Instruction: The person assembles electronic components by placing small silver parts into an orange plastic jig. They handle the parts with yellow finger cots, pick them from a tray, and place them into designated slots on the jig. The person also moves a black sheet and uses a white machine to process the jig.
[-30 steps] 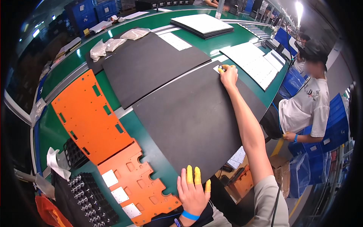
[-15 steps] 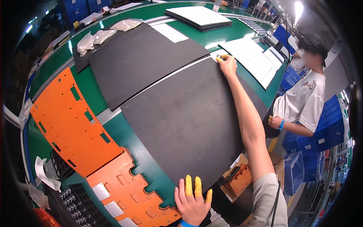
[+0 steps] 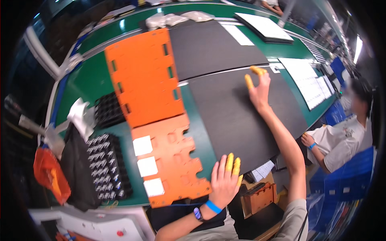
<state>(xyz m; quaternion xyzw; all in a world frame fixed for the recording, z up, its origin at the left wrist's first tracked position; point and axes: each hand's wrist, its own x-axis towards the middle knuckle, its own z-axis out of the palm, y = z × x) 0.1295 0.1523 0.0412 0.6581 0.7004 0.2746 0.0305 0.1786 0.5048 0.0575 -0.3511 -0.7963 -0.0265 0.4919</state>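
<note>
A large black sheet (image 3: 237, 116) lies on the green bench in front of me. My right hand (image 3: 260, 87) is over its far part, thumb and fingers apart with nothing visible in them. Yellow finger cots cover some of its fingertips. A white patch with a small dark mark (image 3: 275, 68) shows at the sheet's far right corner, just beyond that hand. My left hand (image 3: 225, 180) lies at the sheet's near edge, fingers extended, several in yellow cots. To its left is an orange panel with notched edge (image 3: 177, 160), bearing three pale square plates (image 3: 147, 166).
Another orange panel (image 3: 146, 76) lies farther off, beside a second black sheet (image 3: 213, 48). Plastic bags (image 3: 177, 19) rest at the back. A black tray of small metal parts (image 3: 105, 166) is at left. White printed sheets (image 3: 307, 82) lie right, near a person (image 3: 341, 132).
My right hand has drawn back from the far corner and its pinched fingers have opened. My left hand stays at the near edge. The view has swung left.
</note>
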